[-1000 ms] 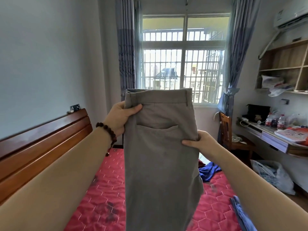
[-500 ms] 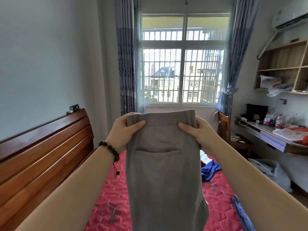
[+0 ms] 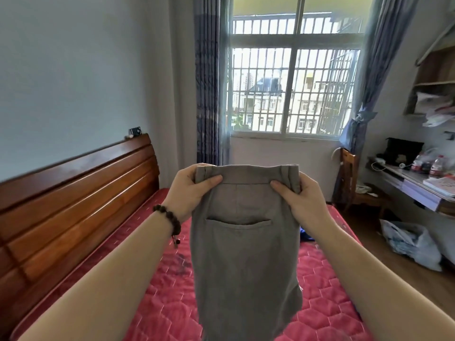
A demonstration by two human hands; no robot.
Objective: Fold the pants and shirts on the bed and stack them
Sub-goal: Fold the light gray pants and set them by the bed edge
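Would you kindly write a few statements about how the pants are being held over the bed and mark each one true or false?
1. Both hands pinch the grey pants at the waistband. True: the left hand and the right hand each hold a top corner.
2. The pants lie flat on the bed. False: they hang in the air above the red mattress.
3. A back pocket faces the camera. True.
4. The bead bracelet is on the right wrist. False: it is on the left wrist.
5. The pants are blue. False: they are grey.
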